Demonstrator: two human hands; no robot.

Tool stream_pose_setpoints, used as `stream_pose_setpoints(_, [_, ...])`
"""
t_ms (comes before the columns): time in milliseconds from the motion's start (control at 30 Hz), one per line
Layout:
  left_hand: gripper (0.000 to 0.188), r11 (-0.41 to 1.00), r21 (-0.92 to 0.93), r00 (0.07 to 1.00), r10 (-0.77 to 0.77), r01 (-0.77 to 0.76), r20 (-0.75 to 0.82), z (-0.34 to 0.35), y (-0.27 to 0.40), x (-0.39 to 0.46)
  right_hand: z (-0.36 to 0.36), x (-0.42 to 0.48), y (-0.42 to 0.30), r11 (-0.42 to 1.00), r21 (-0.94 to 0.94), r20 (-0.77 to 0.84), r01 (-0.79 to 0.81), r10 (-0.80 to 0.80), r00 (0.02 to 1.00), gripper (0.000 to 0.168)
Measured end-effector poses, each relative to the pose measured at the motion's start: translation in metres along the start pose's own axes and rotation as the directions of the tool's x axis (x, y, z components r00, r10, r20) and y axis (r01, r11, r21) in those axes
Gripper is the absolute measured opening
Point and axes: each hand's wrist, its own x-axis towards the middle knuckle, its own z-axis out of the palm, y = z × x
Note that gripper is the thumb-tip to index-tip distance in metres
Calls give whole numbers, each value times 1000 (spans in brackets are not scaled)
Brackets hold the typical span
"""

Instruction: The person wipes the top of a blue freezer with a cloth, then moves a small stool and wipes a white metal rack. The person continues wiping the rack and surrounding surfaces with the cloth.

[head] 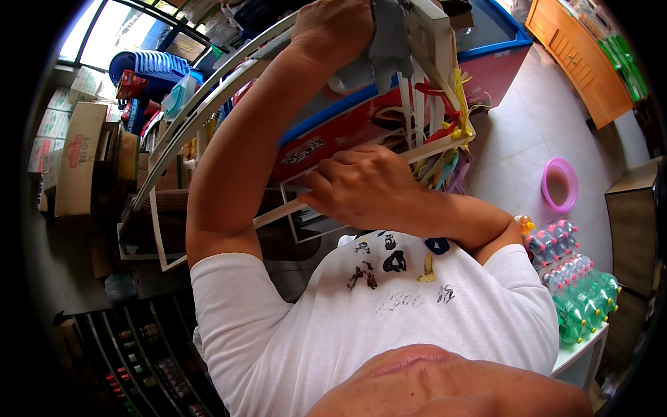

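My left hand (333,26) is closed at the top of the view, its fingers mostly hidden, with a grey cloth (388,44) bunched in it. The cloth hangs against the upper part of a white metal rack (435,26). Lower down, my right hand (365,180) is curled around a white bar (281,212) of the same rack. Strips of yellow, red and other coloured plastic (461,112) are tied at the rack's corner, right of my right hand. Curved white rails (208,112) run past my left forearm.
Behind the rack stands a red chest freezer (333,135) with a blue rim. Cardboard boxes (78,156) and blue plastic goods (151,65) are stacked left. A pink basin (560,185) sits on the tiled floor. Packs of green bottles (583,305) and a wooden cabinet (578,62) are right.
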Motion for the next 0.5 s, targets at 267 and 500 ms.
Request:
stream_pose_setpoints(267, [36, 998, -54, 997, -30, 34, 74, -31, 24, -5, 0, -2, 1, 996, -85, 25, -40, 42, 999, 27])
stream_pose_setpoints(500, [25, 999, 27, 986, -47, 43, 161, -48, -56, -53, 6, -1, -2, 997, -79, 46, -6, 10, 999, 34])
